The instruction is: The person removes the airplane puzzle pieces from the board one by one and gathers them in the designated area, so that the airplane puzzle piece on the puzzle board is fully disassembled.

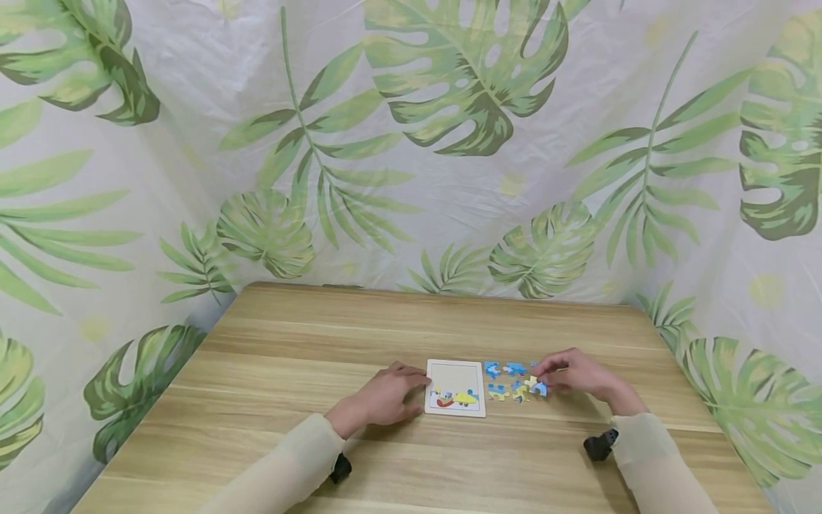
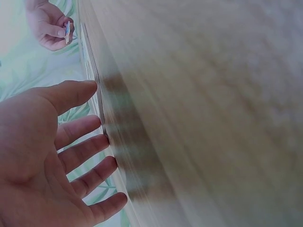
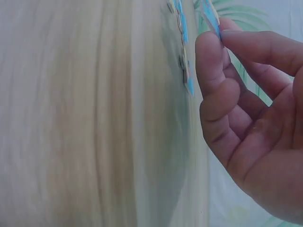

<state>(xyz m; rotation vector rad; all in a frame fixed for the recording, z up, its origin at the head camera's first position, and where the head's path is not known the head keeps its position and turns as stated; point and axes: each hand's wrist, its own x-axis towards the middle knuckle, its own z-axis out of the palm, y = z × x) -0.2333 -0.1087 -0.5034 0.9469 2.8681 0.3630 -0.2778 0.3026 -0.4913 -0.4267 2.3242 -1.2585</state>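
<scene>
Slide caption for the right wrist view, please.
A right hand pinches a puzzle piece above a wooden table, where other pieces lie.

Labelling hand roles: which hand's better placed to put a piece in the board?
Likely the right hand: it pinches a piece; the left hand holds none, fingers at the left edge of the board.
</scene>
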